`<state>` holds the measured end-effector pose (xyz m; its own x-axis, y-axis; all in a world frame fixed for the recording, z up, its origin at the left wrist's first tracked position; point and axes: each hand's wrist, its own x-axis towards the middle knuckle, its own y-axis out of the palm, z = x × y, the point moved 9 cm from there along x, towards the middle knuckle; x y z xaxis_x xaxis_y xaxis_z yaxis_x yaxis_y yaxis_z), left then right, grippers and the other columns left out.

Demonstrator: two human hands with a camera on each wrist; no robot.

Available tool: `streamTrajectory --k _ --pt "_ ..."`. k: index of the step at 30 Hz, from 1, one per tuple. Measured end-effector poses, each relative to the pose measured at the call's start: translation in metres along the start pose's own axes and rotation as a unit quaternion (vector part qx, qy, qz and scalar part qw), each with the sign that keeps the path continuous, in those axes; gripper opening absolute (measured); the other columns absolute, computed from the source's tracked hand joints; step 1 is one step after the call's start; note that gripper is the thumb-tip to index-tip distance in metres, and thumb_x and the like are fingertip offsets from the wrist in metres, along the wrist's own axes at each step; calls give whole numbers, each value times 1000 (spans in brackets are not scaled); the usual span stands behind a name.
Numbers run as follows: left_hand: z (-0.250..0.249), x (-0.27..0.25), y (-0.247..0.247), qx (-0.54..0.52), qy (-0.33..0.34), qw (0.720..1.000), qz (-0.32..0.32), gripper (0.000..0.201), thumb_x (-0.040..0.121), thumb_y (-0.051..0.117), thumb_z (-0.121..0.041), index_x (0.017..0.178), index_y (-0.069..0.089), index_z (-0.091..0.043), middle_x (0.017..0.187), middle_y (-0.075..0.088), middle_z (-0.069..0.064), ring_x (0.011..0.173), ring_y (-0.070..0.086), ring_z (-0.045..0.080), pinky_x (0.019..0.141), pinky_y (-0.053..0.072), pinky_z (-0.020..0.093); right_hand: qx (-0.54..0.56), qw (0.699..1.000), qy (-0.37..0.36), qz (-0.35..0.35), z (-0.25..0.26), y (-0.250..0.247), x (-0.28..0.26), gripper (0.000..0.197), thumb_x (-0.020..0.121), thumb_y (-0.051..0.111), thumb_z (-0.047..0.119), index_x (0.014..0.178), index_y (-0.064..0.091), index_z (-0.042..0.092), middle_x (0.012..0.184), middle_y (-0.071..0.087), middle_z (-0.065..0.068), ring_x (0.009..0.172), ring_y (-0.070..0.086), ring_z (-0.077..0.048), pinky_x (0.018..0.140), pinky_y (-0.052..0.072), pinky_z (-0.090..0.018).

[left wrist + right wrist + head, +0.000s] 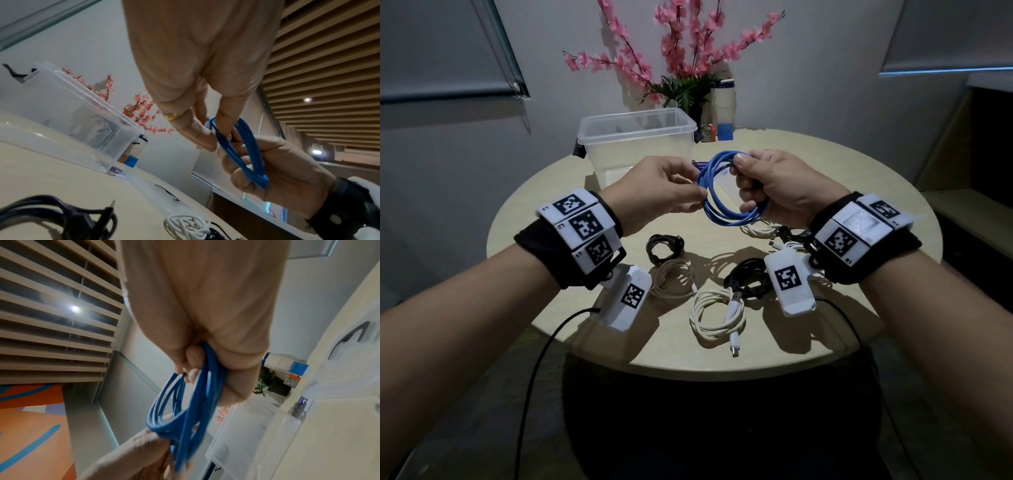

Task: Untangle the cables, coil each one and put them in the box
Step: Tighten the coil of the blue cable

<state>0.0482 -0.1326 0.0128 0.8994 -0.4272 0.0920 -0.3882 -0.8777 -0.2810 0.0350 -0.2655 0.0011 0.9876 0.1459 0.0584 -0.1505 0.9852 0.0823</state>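
Observation:
A blue cable [724,192] is wound into a coil and held in the air above the round table [571,192]. My right hand [770,188] grips the coil's right side, fingers curled through the loops [197,386]. My left hand [671,192] pinches the coil's left edge [221,138]. The clear plastic box [637,144] stands open just behind the hands. On the table nearer to me lie a coiled black cable [665,247], a beige coil [674,279], a white coil [717,317] and a black coil [748,279]. More white and black cables [774,233] lie under my right wrist.
A vase of pink flowers [681,51], a white bottle [724,109] and small boxes [709,133] stand behind the box at the table's far edge. The box lid [164,199] lies flat beside the box. Black wrist-camera leads [544,349] hang off the near edge.

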Motion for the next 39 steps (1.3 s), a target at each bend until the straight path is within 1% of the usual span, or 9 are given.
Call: streamTrajectory --k 4,7,13,16,19,21,27,32,39 --pt "0 -3 4 10 5 1000 29 30 81 62 11 109 58 4 84 64 12 64 64 9 61 50 14 -8 1000 -3 -3 -1 -2 0 22 103 40 19 86 50 9 61 37 3 50 29 -8 47 38 -19" --pt "-2 -5 1 29 14 999 29 22 82 60 13 102 59 4 75 60 11 52 55 6 51 43 14 -47 999 -5 -17 0 -7 0 20 103 40 18 89 51 9 65 35 1 51 30 -8 49 41 -21" --pt "8 -4 -1 46 -54 996 58 7 90 57 -4 84 59 -7 71 55 6 55 49 8 53 42 15 -146 989 -2 -38 -1 -7 -2 21 103 39 16 88 53 11 66 34 0 52 30 -10 51 40 -23" --pt "13 -6 3 -25 -94 992 84 12 90 56 -5 79 57 -9 67 53 3 54 48 7 51 42 14 -233 971 -13 -58 0 -7 0 21 102 41 17 86 54 14 68 36 0 55 33 -11 59 40 -31" --pt "15 -10 8 -93 -133 981 109 2 86 61 -8 87 60 -9 64 58 -1 57 53 6 52 47 14 -302 950 -22 -76 3 -7 1 18 100 45 21 88 57 17 69 40 -2 61 39 -16 66 43 -40" --pt "17 -10 11 -122 -135 977 115 12 80 65 -11 91 62 -6 67 62 0 60 58 6 57 51 14 -316 945 -25 -86 4 -6 3 17 100 45 23 91 57 15 69 42 -3 61 40 -18 67 43 -41" --pt "12 -5 8 -137 -64 988 44 10 73 68 -10 78 61 -5 70 70 5 62 62 9 61 54 16 -219 972 -21 -83 3 0 2 21 103 38 18 89 52 11 67 36 -2 54 35 -12 56 43 -33" --pt "0 -6 4 -15 22 1000 -13 21 79 71 -6 74 52 -10 66 69 2 47 52 3 45 39 14 -124 991 -2 -52 1 6 -2 21 104 36 17 88 48 10 66 35 0 50 31 -9 51 39 -24" --pt "9 0 0 25 -10 999 -33 14 81 72 -16 83 60 -10 83 65 10 63 57 10 55 49 17 -89 995 -9 -45 6 7 -2 19 104 35 17 92 48 9 66 34 1 52 30 -8 52 38 -23"
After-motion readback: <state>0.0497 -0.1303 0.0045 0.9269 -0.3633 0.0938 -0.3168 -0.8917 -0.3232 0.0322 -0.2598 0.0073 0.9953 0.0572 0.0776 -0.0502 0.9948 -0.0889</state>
